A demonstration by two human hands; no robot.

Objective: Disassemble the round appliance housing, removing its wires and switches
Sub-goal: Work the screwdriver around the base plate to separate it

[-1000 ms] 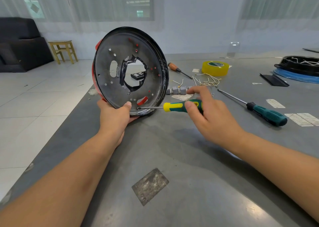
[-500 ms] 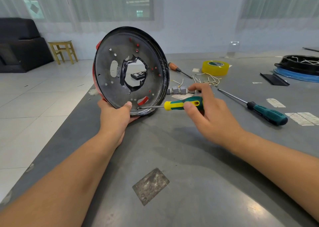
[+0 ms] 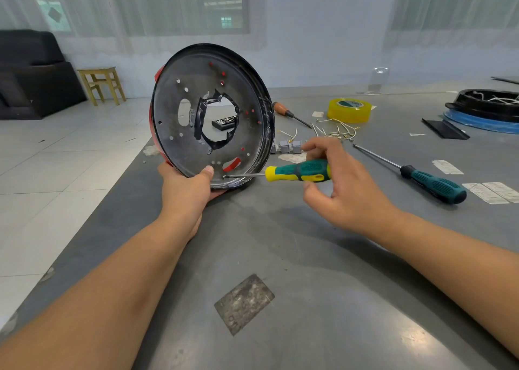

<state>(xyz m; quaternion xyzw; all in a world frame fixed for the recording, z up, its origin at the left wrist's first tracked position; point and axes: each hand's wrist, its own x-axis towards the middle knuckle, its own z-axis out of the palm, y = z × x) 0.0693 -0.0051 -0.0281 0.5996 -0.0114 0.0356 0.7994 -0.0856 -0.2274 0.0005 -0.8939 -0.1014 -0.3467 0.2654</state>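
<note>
The round appliance housing [image 3: 179,139], a dark metal disc with a red outer shell and a torn central hole, stands on edge on the grey table [image 3: 280,257]. My left hand [image 3: 188,189] grips its lower rim, thumb on the inner face. My right hand [image 3: 342,184] pinches the handle of a green and yellow screwdriver [image 3: 297,171]. Its tip sits at a screw near the housing's bottom edge. Loose cut wires [image 3: 334,129] and small grey switches [image 3: 289,147] lie behind the housing.
A second green screwdriver [image 3: 421,177] lies to the right. An orange-handled screwdriver [image 3: 286,112] and a yellow tape roll [image 3: 349,110] sit further back. A black round part on a blue ring [image 3: 488,108] is at the far right. The table's left edge is near the housing.
My right hand's fingers have shifted round the screwdriver handle, as in turning it. The housing and my left hand have stayed in place.
</note>
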